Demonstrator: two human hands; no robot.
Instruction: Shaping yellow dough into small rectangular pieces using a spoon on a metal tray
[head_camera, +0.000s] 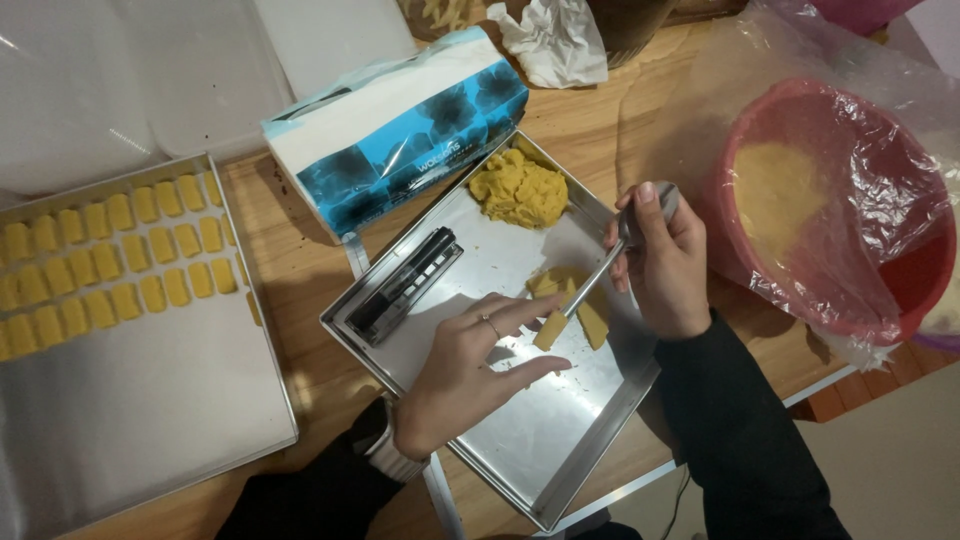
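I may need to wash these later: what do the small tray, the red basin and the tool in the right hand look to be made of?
Small tray: metal, likely steel or aluminium, dull brushed grey sheen. Red basin: apparently plastic, lined with thin clear film that wrinkles and glints. Tool in the right hand: shiny metal, probably steel.

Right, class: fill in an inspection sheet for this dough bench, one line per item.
Surface: wooden table.
Job's things: small metal tray holding a dough lump, cut dough pieces and a black ridged tool.
Clutter: tissue pack; large tray with rows of shaped pieces; red basin lined with plastic.
Grippers: left hand touches a dough piece; right hand grips a metal utensil.
Cables: nothing seen.
Surroundings: crumpled paper.
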